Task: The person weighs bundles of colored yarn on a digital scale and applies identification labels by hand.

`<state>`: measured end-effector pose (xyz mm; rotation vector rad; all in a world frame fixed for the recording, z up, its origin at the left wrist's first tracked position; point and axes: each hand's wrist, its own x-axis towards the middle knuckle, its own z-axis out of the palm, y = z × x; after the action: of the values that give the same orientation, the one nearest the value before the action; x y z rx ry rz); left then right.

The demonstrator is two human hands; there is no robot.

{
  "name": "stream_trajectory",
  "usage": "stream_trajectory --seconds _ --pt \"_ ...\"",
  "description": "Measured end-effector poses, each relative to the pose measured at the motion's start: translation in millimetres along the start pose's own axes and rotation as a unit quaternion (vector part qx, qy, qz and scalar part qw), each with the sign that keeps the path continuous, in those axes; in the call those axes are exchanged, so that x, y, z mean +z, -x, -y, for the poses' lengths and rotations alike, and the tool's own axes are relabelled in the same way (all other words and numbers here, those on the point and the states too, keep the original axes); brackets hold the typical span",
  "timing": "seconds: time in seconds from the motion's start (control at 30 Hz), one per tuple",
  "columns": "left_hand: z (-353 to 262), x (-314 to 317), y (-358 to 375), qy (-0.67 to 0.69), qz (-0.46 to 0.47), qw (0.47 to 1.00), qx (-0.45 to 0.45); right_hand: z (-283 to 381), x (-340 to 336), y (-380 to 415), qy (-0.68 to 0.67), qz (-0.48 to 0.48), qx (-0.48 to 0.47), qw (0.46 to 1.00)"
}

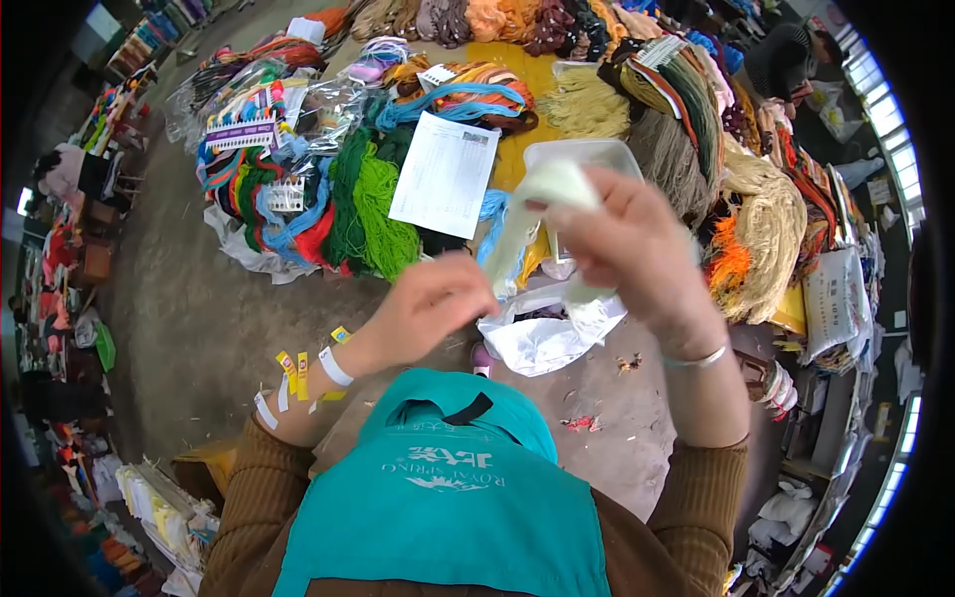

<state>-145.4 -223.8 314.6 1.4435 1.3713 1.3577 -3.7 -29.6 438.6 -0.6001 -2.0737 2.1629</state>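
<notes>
My right hand [642, 244] is closed around a pale greenish-white skein of thread [560, 187], raised over the near edge of the table. Part of the skein hangs down to the left, blurred by motion. My left hand [423, 308] is lower, its fingers curled together, with the fingertips right at the skein's lower end. Paper and yellow tags are stuck along my left forearm. Behind the skein stands a clear plastic tub [587, 151], partly covered by my right hand. Below it a white plastic bag [547, 340] gapes at the table edge.
A printed sheet [445, 174] lies over bright green thread [386, 224]. Several coloured skeins and a purple-edged thread card [241, 132] are heaped at left. Beige thread [761, 234] and a white package [839, 303] lie at right. A person [781, 65] is at the far right.
</notes>
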Motion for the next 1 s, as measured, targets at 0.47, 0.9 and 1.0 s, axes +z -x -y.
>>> stream_trajectory --seconds 0.47,0.9,1.0 --pt "21 61 -7 0.532 -0.127 0.822 -0.159 -250 -99 -19 0.014 -0.151 0.033 0.988" --pt "-5 23 53 0.449 -0.260 0.834 -0.190 -452 -264 -130 0.069 -0.373 0.200 0.903" --pt "-4 20 60 0.448 -0.275 0.833 -0.172 -480 -268 -135 0.141 -0.404 0.160 0.889"
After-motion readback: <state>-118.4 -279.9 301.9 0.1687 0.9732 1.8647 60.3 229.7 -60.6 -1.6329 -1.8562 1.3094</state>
